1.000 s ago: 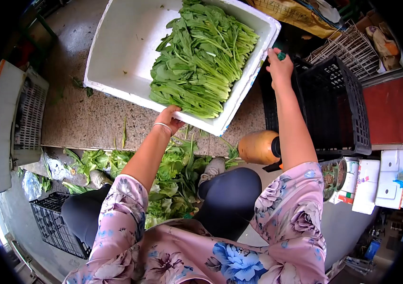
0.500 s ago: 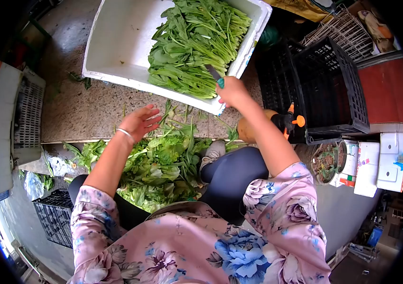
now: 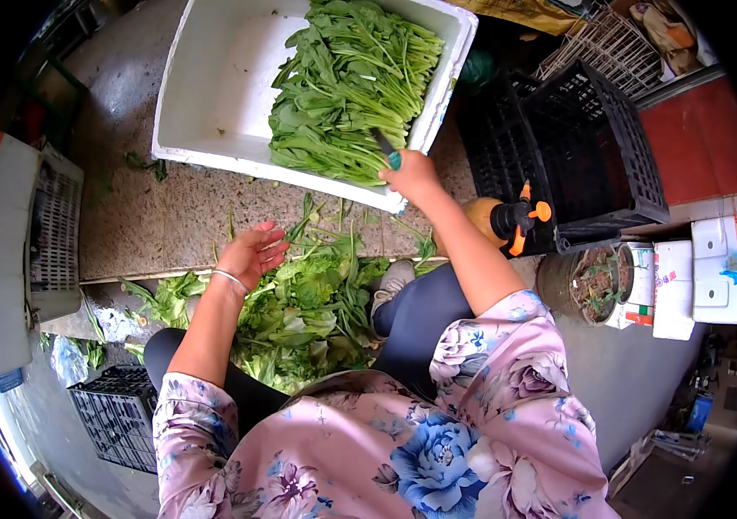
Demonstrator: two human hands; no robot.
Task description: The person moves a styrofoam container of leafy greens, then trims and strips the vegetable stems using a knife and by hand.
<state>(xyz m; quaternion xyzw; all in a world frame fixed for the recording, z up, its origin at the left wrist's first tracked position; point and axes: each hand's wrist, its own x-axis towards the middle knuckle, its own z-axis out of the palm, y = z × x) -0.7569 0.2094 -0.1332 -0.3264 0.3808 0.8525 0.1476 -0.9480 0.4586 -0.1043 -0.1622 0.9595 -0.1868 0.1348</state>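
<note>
Inside the foam box (image 3: 221, 78): leafy greens (image 3: 342, 95) beneath a knife (image 3: 384, 144)

The leafy greens lie stacked along the right of the box, stems toward its right wall. At the box's near right corner, your right hand (image 3: 413, 176) grips the knife's green handle; whether the blade touches the stems is unclear. Short of the box's near wall, your left hand (image 3: 251, 255) is empty, fingers loosely spread. You seem to be placing the blade at the stems; any next move calls for keeping left fingers clear of it. Loose leaves (image 3: 299, 303) lie below the box's near side; a pump sprayer (image 3: 482, 218) and black plastic crate (image 3: 632, 156) are to its right.
</note>
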